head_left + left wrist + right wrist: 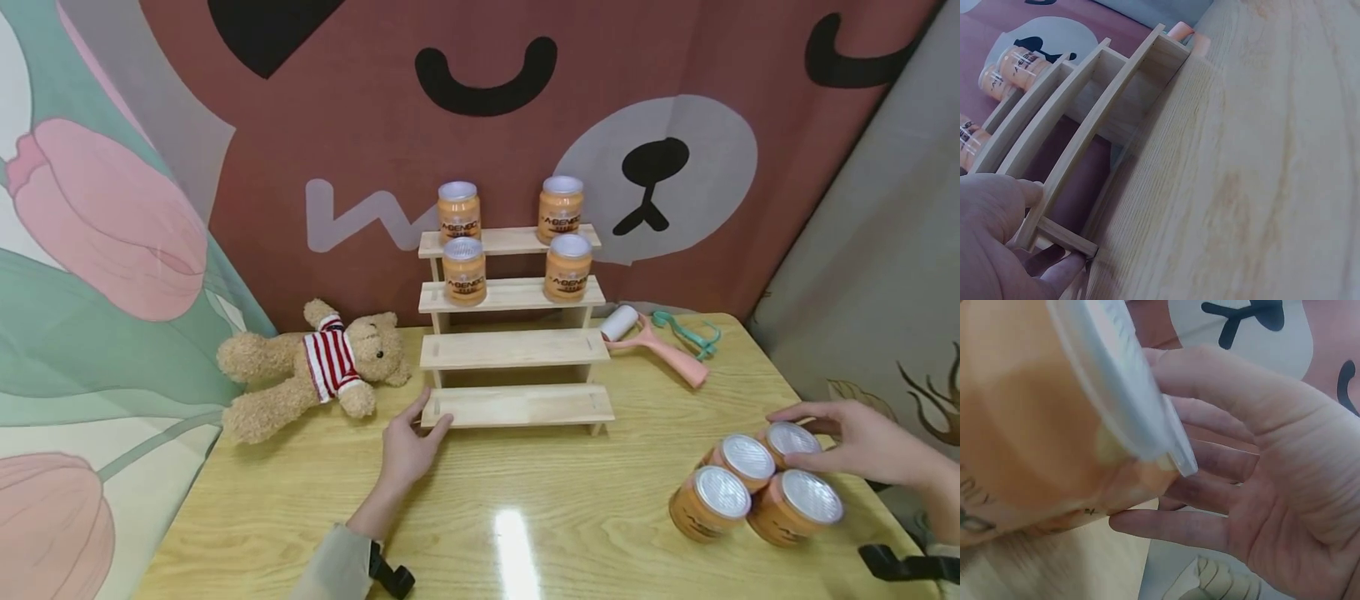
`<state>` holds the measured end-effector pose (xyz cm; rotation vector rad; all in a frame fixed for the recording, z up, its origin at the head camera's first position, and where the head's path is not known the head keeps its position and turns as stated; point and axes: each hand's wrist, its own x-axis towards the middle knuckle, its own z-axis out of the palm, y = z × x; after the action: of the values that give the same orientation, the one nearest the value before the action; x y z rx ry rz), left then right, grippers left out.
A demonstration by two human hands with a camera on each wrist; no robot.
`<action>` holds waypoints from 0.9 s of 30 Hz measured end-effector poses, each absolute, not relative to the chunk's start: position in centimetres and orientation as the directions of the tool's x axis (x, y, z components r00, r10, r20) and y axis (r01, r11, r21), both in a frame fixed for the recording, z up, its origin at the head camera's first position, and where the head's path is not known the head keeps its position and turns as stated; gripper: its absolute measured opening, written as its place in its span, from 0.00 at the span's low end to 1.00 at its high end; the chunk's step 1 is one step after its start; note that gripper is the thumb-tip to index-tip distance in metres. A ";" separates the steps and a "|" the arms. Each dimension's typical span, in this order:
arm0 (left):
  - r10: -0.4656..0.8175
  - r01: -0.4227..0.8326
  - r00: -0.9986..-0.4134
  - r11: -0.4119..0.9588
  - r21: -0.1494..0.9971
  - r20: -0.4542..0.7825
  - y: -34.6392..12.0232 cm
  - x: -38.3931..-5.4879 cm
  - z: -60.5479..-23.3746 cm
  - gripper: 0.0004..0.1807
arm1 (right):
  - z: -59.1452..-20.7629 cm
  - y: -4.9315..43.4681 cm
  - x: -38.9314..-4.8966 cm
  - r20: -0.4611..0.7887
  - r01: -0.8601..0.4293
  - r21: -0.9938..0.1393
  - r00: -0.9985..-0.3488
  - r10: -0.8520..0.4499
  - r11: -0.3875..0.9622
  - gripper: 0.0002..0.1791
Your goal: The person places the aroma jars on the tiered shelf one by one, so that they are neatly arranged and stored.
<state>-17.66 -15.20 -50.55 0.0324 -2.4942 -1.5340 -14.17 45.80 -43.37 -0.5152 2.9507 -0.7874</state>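
Observation:
My left hand [408, 450] grips the left end of the lowest step of a four-step wooden display stand [517, 406]; in the left wrist view the fingers [1063, 275] curl around that end. Orange jars with pale lids stand on its top two steps, such as the upper left jar [459, 215] and the lower right jar [567, 271]. At the table's right side, my right hand [855, 442] holds the back right jar [791, 438] of a cluster between thumb and fingers. A front left jar [708, 504] and others stand close against it.
A teddy bear [330, 362] in a striped shirt lies left of the stand. A pink-handled lint roller [667, 354] and a green tool [693, 336] lie behind it on the right. The wooden table [600, 508] ends against a printed curtain [360, 125].

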 end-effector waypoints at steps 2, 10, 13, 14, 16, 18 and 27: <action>-0.131 0.088 -0.978 0.454 0.887 0.164 -15.2 -17.7 -50.6 0.35 | -42.8 45.4 -14.5 0.037 -0.300 -0.477 -0.946 -0.322 0.826 0.27; -0.129 0.089 -0.978 0.462 0.882 0.166 -15.4 -17.7 -50.7 0.35 | -39.4 43.5 -16.9 0.147 -0.355 -0.323 -0.934 -0.324 0.877 0.29; -0.122 0.091 -0.979 0.462 0.882 0.164 -15.3 -17.7 -50.7 0.36 | -38.2 42.3 -17.6 0.199 -0.385 -0.294 -0.920 -0.338 0.875 0.28; -0.118 0.092 -0.979 0.464 0.881 0.164 -15.3 -17.7 -50.8 0.36 | -37.7 41.8 -17.7 0.206 -0.391 -0.292 -0.917 -0.342 0.873 0.28; -0.114 0.092 -0.980 0.467 0.879 0.164 -15.3 -17.7 -50.8 0.36 | -36.8 40.6 -18.1 0.208 -0.398 -0.308 -0.915 -0.347 0.864 0.28; -0.115 0.091 -0.980 0.468 0.879 0.163 -15.3 -17.7 -50.9 0.36 | -35.9 39.2 -18.6 0.221 -0.417 -0.307 -0.906 -0.362 0.856 0.26; -0.131 0.078 -0.979 0.458 0.886 0.154 -15.4 -17.8 -50.9 0.36 | -32.4 32.8 -21.5 0.267 -0.503 -0.303 -0.860 -0.435 0.809 0.25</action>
<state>-17.78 -15.43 -50.88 0.0464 -2.5063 -1.5378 -21.51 32.85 -32.45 -0.8284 3.1634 -0.6168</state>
